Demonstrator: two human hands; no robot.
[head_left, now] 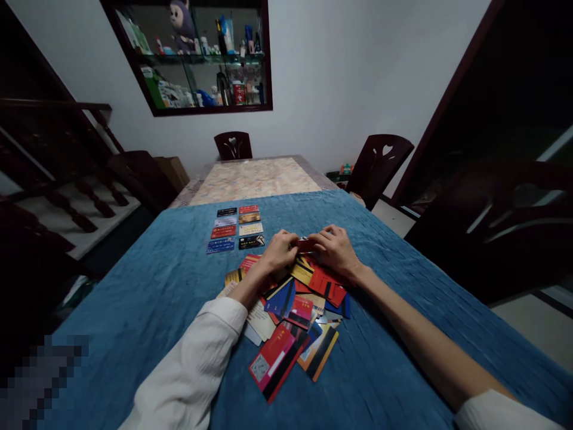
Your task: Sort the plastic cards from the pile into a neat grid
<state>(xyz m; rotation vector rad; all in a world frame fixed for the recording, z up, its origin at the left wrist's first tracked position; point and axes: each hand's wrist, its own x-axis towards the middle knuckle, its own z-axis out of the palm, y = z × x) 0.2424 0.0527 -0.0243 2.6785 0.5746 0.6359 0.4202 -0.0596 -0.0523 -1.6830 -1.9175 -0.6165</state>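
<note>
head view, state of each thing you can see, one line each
left hand, gripping the red card
right hand, gripping the card's other end
red card, held between both hands
loose cards, heaped, overlapping, at various angles
laid-out cards, flat, in two columns of four
blue cloth, spread out, slightly wrinkled
far chair, upright
wall shelves, stocked

Head-worn view — forward and down, close over the blue cloth point(134, 304).
</note>
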